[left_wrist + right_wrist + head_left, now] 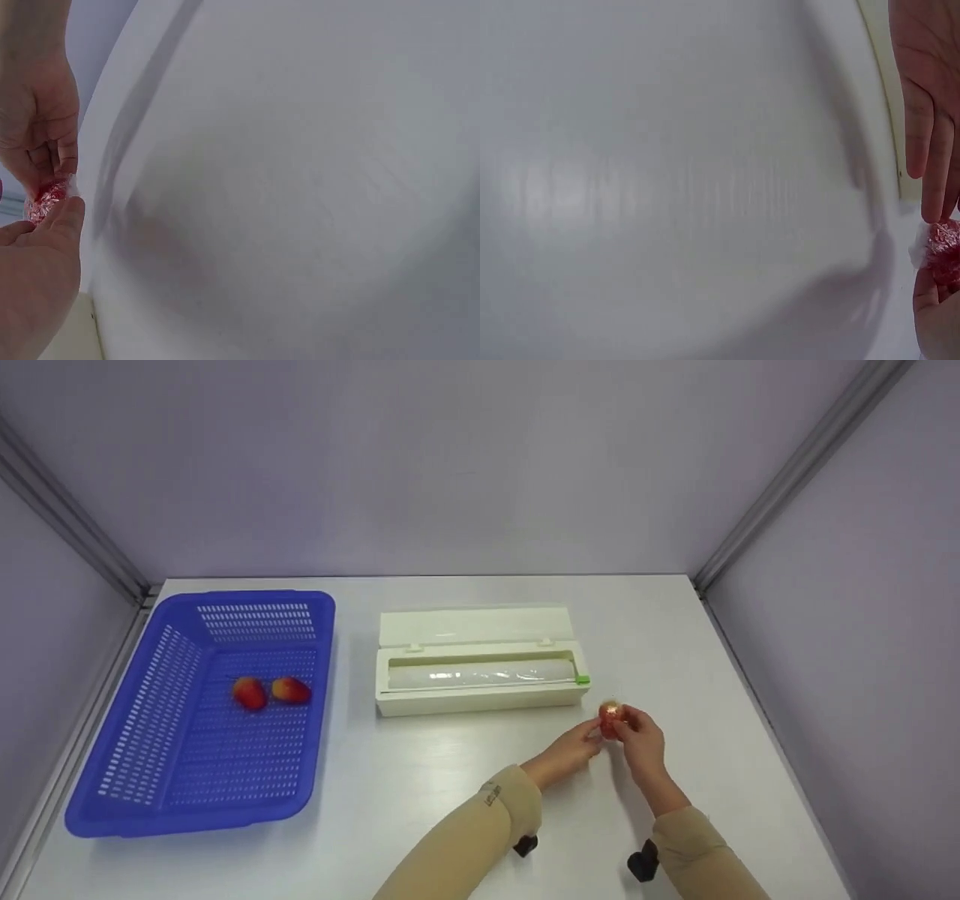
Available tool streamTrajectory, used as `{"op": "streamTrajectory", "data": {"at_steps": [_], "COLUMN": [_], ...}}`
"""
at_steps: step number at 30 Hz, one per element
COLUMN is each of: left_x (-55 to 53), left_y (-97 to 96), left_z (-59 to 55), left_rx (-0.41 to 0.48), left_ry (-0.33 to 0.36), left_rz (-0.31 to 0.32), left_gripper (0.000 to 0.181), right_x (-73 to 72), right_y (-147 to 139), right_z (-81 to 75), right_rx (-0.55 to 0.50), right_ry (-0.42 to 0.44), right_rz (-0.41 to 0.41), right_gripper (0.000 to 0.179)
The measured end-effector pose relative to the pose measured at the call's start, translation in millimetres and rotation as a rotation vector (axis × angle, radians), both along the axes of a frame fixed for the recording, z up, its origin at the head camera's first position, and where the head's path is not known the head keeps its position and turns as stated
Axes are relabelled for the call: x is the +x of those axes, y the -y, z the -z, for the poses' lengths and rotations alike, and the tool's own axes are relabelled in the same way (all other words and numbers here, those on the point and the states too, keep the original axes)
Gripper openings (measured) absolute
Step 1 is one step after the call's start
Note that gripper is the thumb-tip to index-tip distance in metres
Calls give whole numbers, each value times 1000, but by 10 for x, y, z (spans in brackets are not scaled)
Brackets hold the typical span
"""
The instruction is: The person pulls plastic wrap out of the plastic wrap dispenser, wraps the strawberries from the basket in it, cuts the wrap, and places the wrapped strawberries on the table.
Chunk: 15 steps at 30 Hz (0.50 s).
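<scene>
A red-and-yellow fruit (pixel 609 721) wrapped in crinkled clear film is held between both hands, close to the right end of the cling film box. My right hand (pixel 643 741) pinches it from the right side, thumb in front. From the left, my left hand (pixel 570 751) holds it with thumb and fingertips, the fingers fairly straight. The left wrist view shows the shiny film (pixel 51 201) bunched around the red skin. A loose clear edge of film (pixel 921 247) sticks out between the hands in the right wrist view. Part of the fruit is hidden behind the fingers.
A white cling film box (pixel 480 701) stands mid-table, its lid (pixel 476 626) raised, a film roll (pixel 480 673) inside and a green slider (pixel 583 680) at its right end. On the left, a blue basket (pixel 322 720) holds two red-and-yellow fruits (pixel 250 693). Walls enclose the table.
</scene>
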<state>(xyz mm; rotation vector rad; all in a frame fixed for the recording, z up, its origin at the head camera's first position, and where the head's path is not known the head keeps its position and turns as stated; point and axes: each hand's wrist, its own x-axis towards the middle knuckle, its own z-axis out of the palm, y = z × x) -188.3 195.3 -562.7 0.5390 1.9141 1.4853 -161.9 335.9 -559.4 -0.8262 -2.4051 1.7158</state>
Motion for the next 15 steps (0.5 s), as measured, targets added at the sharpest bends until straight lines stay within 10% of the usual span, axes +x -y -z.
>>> {"op": "streamTrajectory", "data": {"at_steps": [15], "left_x": [-54], "left_y": [-329], "left_z": [37], "left_rx": [-1], "left_ry": [90], "left_rz": [-123], "left_gripper": [29], "right_x": [-276], "right_y": [-144], "right_z": [237], "right_rx": [314], "right_ry": [-19], "right_rz": [-53], "right_gripper": [31]}}
